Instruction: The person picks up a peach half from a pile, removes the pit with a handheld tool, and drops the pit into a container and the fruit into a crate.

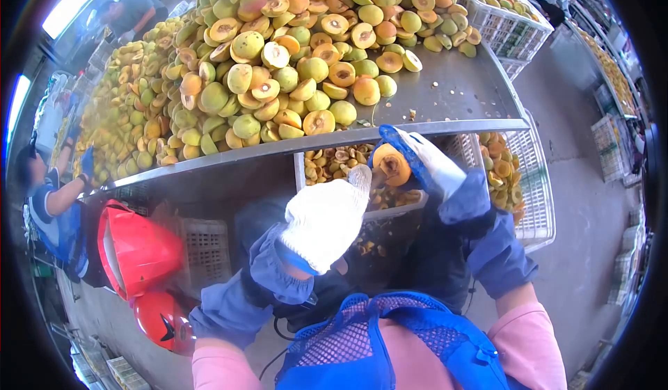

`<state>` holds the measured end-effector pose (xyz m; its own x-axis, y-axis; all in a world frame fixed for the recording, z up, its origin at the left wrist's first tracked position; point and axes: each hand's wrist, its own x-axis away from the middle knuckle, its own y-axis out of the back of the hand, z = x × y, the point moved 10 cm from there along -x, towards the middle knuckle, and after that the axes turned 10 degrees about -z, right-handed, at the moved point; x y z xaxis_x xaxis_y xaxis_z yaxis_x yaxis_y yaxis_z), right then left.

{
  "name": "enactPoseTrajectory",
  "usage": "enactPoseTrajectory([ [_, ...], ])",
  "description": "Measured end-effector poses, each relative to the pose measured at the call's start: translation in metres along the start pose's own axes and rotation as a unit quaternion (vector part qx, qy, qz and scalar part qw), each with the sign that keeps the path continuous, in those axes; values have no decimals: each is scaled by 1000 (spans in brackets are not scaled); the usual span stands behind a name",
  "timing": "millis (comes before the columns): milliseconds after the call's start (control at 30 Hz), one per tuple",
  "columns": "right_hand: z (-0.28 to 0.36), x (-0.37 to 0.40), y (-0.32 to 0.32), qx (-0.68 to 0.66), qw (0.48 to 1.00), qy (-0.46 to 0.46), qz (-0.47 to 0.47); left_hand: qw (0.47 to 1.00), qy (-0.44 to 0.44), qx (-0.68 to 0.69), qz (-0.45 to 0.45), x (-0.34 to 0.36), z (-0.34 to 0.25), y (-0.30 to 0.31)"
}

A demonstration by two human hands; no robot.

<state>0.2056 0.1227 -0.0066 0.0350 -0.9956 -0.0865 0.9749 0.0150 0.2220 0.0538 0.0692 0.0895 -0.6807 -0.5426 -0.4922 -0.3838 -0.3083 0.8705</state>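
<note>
My right hand (424,160), in a blue and white glove, is closed around a halved yellow peach (394,167), its orange cut face turned toward me. My left hand (323,219) wears a white knitted glove and is curled, fingertips pointing at the fruit. A blurred dark shape lies between those fingertips and the peach; what the left hand grips is hidden. Both hands are over a white crate (393,212) of fruit pieces under the table edge. Beyond them, a large heap of halved peaches (278,77) covers much of the metal table (459,84).
Right of my arm stands a white basket (539,188) with more fruit pieces. To the left are a red bag (139,247), a red helmet (163,324) and a crate (207,251). A co-worker (59,202) works at the table's left side. A full crate (511,28) sits at upper right.
</note>
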Motion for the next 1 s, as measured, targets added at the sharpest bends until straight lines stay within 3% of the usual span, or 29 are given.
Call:
enactPoseTrajectory([
  [67, 16, -6, 2, -10, 999, -30, 34, 998, 28, 56, 0, -3, 2, -2],
  [100, 18, -4, 0, -77, 982, -165, 39, 993, 62, 102, 5, -5, 6, -3],
  [133, 17, -3, -1, -140, 970, -197, 18, 985, 96, 146, 10, -6, 11, -5],
  [167, 15, -2, -3, -203, 953, -225, -5, 990, 42, 130, -18, -5, 6, -5],
  [200, 19, -6, -3, -306, 936, -163, -66, 993, -9, 112, -44, 2, 3, -12],
  [233, 27, -3, 1, -256, 954, -68, -138, 991, -60, 95, -70, 9, -4, -15],
  [300, 49, 8, -3, -192, 944, 107, -246, 988, -35, 142, -47, 11, -9, -28],
  [333, 49, 11, -14, -325, 910, 113, -229, 985, -24, 170, -33, 12, -17, -34],
  [367, 35, 32, -4, -70, 924, 138, -351, 982, -16, 182, -37, 12, -26, -33],
  [467, 21, 38, 1, 68, 888, 209, -405, 977, -27, 203, -54, 17, -35, -37],
  [500, 49, 34, 1, 19, 919, 212, -332, 952, 64, 295, 42, 7, -27, -41],
  [600, 22, 6, 8, -142, 962, 19, -232, 962, 9, 266, 66, 9, -32, -42],
  [633, 47, 21, 13, 17, 937, 140, -320, 949, 42, 310, 33, 11, -27, -43],
  [667, 42, 23, 16, 11, 926, 146, -347, 933, 75, 353, -1, 10, -24, -43],
  [733, 32, 29, 22, -1, 903, 158, -400, 819, 225, 524, 69, 19, -14, -70],
  [767, 32, 27, 18, -157, 916, 58, -363, 684, 334, 626, 168, 19, -19, -75],
  [800, 25, 27, 16, -159, 912, 35, -376, 516, 428, 695, 259, 31, -33, -80],
  [867, 12, 27, 11, -164, 901, -12, -401, 465, 453, 717, 256, 38, -33, -94],
  [933, 1, 19, -9, -365, 884, -97, -274, 419, 451, 741, 266, 46, -32, -106],
  [967, -10, 20, -13, -376, 879, -118, -270, 367, 450, 761, 291, 51, -36, -111],
  [1000, -18, 25, -10, -357, 877, -119, -300, 376, 442, 757, 301, 52, -36, -114],
])
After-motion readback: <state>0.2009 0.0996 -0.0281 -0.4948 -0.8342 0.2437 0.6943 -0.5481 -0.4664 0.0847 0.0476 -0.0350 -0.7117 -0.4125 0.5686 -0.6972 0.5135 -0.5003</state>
